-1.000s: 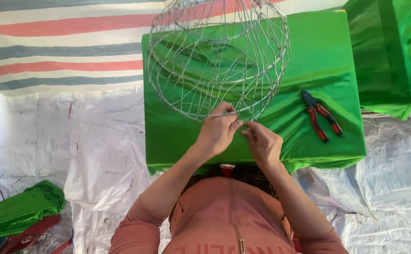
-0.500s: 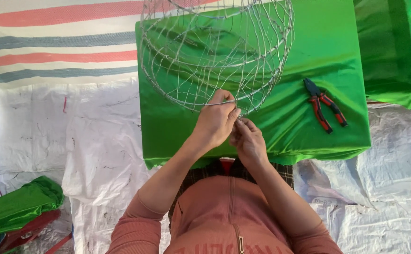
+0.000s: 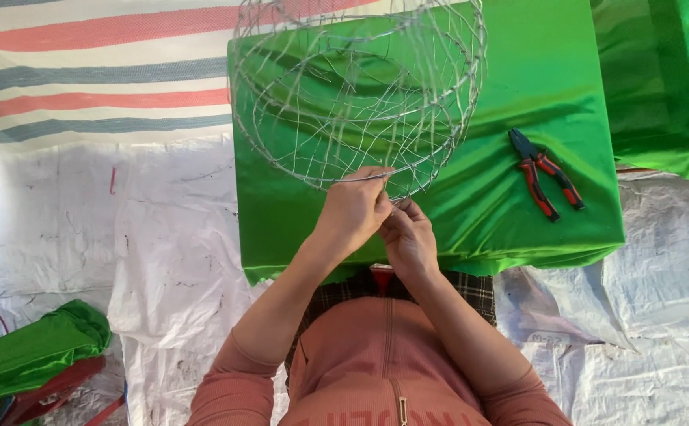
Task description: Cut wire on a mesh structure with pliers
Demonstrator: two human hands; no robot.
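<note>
A round wire-mesh basket frame rests on a table draped in shiny green cloth. My left hand grips the frame's near rim, fingers curled around the wire. My right hand is pressed against the left one, pinching wire at the same spot on the rim. Red-handled pliers lie on the cloth to the right, apart from both hands.
White woven sheeting covers the floor around the table. A striped tarp lies at the back left. More green cloth sits at the far right, and a green bundle at the lower left.
The two hands have come close together at the near rim, the right hand sliding left to meet the left. The view has shifted slightly.
</note>
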